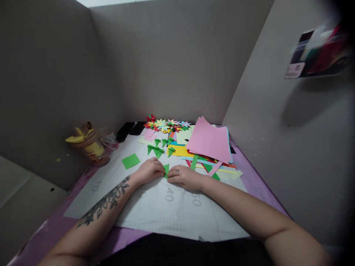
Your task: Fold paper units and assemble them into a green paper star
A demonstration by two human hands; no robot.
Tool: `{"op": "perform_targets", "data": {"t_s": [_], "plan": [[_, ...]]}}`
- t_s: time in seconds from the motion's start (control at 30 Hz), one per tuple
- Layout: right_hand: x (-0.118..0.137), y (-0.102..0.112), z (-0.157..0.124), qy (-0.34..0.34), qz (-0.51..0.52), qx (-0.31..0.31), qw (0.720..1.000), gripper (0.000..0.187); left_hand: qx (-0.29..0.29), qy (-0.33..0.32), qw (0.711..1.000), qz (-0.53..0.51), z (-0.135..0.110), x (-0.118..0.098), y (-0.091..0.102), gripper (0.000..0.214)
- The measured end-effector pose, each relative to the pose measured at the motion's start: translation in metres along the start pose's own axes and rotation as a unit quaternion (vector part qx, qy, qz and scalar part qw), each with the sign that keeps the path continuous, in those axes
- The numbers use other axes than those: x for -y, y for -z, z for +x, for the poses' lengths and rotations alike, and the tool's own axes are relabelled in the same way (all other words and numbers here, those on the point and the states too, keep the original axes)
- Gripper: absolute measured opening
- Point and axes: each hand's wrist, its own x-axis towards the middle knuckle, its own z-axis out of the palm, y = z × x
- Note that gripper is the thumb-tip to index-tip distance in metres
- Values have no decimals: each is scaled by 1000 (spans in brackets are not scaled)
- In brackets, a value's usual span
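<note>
A small green piece of folded paper (166,168) lies on the white sheet between my two hands. My left hand (149,171) pinches its left edge, and my right hand (187,177) presses on its right side with the fingers closed together. Part of the paper is hidden under the fingertips. Just beyond my hands sit several folded green paper pieces (158,152), pointed in shape. A flat green paper square (131,161) rests to the left of my left hand.
Several multicoloured paper stars (166,125) are heaped at the back. Pink sheets (209,140) lie over coloured strips at the right. A brown and yellow cup (93,146) stands at the left beside dark phone-like objects (126,131). Grey partitions (177,62) enclose the table.
</note>
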Motion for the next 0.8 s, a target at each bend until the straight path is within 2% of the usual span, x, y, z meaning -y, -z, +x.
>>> {"op": "perform_targets", "data": {"t_s": [0.13,0.37,0.57,0.8], "plan": [[-1,-3,-2,-7,25,-13,1000,25,11,28,999,-42,6,8,-3,17],[5,4,0,-61,36,-20,997,28,36,96,994,-23,16,13,-10,16],[4,4,0,-56,47,-27,997,25,52,104,993,-30,19,15,-11,17],[3,2,-1,-76,42,-26,996,27,41,114,992,-43,21,15,-13,15]]}}
